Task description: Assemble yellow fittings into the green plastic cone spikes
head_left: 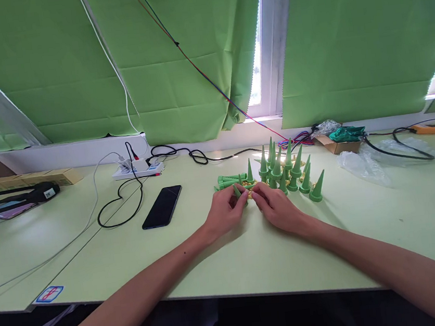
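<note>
Right of the phone [162,207], the left hand [225,209] pinches a green cone [237,191] — probably light, stiff, best gripped low; the right hand [278,206] — grasp unclear.

Green cone [237,191] is gripped in left hand [224,208] | right hand [279,207] is held just beside | upright cones [276,168] are clustered right | black phone [162,207] is laid left | green blinds [193,19] are hung far

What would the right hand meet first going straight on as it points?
The right hand would probably first meet the green cone held by the left hand, though depth there is unclear.
</note>
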`<state>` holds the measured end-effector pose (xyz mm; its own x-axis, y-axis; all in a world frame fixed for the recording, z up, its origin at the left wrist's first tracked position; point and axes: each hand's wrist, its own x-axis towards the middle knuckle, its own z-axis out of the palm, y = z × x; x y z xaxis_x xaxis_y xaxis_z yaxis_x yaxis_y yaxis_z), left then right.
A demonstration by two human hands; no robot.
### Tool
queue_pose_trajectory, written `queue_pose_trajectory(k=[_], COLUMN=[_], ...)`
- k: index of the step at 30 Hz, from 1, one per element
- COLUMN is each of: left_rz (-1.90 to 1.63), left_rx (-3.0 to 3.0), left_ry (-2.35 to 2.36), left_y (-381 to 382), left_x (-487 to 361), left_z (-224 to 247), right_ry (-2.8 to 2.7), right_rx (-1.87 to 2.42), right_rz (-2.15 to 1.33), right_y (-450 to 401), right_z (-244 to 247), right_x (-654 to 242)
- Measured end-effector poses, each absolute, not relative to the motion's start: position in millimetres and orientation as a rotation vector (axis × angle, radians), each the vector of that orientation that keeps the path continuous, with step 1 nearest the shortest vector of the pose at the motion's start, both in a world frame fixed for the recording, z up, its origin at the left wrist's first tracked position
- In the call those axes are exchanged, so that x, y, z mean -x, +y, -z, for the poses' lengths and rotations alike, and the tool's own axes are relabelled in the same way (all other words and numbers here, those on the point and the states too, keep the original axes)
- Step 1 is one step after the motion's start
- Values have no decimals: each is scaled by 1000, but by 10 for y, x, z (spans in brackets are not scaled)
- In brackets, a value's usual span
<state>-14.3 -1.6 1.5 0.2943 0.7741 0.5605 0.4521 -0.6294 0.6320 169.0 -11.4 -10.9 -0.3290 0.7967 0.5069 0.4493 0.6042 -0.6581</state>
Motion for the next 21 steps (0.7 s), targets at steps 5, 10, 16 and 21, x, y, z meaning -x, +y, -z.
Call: queue_pose_trajectory(k=[5,10,16,21], left_rz=[-1213,-1195,-1192,-1192], left_rx=[-2280,-2306,-2305,-2271], left_ry=[1091,1068,1053,1079], left_y=[-20,-40,-45,-20], left_x=[153,149,149,151], left_z=[-3,-23,-17,0], right_ry=[-1990,-2011,-2021,-2002], right_rx=[1004,1015,1052,1060], right_rz=[-480,-479,-450,-451], right_y=[-89,-81,-79,-76], right_z=[130,142,141,141], right_x=[-1694,-1696,-1695,-1686])
